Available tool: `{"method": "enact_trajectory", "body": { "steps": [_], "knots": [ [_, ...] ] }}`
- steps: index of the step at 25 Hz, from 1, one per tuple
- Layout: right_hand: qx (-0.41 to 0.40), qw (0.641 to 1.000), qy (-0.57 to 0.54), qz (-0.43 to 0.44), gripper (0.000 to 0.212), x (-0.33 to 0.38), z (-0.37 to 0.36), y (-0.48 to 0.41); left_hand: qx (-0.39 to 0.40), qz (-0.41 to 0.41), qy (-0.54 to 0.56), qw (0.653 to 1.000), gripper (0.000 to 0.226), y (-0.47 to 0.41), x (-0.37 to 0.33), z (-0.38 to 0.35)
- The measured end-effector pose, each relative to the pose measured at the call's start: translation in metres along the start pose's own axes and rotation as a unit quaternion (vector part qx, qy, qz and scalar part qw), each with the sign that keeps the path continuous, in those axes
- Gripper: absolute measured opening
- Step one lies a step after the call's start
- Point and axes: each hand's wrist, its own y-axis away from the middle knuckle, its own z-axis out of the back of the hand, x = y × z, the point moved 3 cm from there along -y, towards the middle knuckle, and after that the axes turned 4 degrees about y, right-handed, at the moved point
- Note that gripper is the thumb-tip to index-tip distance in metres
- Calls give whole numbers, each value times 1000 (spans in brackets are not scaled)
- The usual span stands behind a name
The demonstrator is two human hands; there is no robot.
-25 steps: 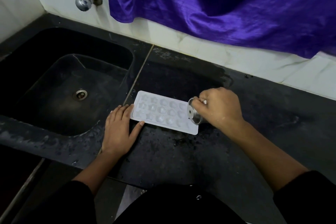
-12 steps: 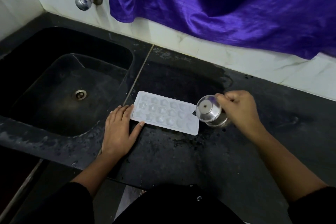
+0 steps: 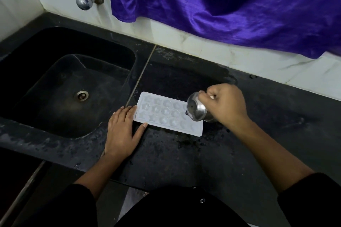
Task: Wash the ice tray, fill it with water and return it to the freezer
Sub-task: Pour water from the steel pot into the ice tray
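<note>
While L hand (image 3: 121, 132) lies flat, fingers straight, touching the 9 o'clock end of ice tray (image 3: 166, 116) on counter (image 3: 184, 162), R hand (image 3: 227, 105) grips a tipped steel cup (image 3: 195, 111) over its 3 o'clock end.

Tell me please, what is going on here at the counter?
A person works on a white ice tray that lies on the black counter, right of the sink. The left hand lies flat at the tray's left end, fingers touching it. The right hand grips a small steel cup, tipped over the tray's right end, apparently to pour water. No stream is visible.
</note>
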Motion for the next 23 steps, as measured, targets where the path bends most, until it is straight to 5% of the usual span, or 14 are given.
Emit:
{"method": "enact_trajectory", "body": {
  "steps": [4,10,16,19,23],
  "knots": [
    [45,985,156,54,49,29,-19,0,-1,-2,3,1000,72,0,1,-1],
    [53,974,204,76,48,41,-26,0,-3,0,5,1000,73,0,2,-2],
    [2,994,-65,-83,54,-18,-7,6,-1,-1,5,1000,71,0,2,-2],
    [-26,953,-246,-174,53,-39,2,17,-3,-2,6,1000,71,0,2,-1],
    [-56,915,-344,-202,48,-35,7,12,-3,-2,3,1000,71,0,2,-1]
  ]
}}
